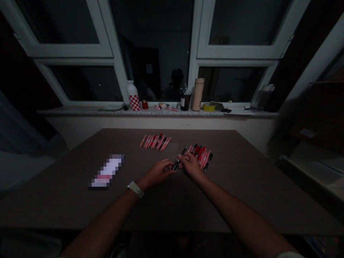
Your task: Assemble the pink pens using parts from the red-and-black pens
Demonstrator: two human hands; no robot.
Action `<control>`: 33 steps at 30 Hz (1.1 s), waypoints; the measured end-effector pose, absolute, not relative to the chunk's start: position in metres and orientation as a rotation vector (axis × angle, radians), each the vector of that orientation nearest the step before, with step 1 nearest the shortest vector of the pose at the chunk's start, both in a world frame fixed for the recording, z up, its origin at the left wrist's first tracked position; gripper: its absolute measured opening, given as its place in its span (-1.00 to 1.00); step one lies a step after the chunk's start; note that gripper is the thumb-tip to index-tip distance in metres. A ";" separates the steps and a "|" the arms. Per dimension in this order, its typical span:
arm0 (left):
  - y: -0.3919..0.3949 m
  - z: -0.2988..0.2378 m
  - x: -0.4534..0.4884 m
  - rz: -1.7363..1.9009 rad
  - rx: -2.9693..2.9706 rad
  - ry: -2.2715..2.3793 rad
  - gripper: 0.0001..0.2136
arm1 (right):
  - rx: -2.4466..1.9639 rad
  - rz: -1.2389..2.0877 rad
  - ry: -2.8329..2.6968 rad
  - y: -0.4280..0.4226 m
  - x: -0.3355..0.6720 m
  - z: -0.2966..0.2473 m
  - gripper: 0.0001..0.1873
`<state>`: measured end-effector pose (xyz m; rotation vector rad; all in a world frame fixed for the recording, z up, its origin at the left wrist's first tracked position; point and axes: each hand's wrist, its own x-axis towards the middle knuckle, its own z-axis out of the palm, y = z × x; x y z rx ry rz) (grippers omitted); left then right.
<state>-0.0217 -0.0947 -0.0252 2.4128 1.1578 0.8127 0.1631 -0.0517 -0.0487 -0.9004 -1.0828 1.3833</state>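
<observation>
My left hand [159, 171] and my right hand [190, 165] meet over the middle of a dark table [67, 204]. Both are closed on one black pen [179, 159] that lies slanted between them. A pile of several pink, red and black pens [201, 155] lies just to the right of my right hand. A second row of several pink and red pens [156, 142] lies farther back, left of centre. A watch sits on my left wrist.
A blurred-out flat object [106, 171] lies on the table's left part. The window sill behind holds a red-checked white bottle [133, 96], a tan flask [198, 94], a dark cup [185, 101], a tape roll [209, 106] and small items. Shelving stands at the right.
</observation>
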 end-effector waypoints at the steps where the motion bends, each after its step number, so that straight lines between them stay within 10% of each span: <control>1: -0.094 -0.026 -0.022 0.821 2.411 1.162 -0.77 | -0.906 1.397 -1.071 -0.052 0.163 -0.048 -0.49; 33: -0.095 -0.026 -0.031 0.904 2.374 1.253 -0.71 | -0.945 1.792 -0.976 -0.063 0.176 -0.037 -0.65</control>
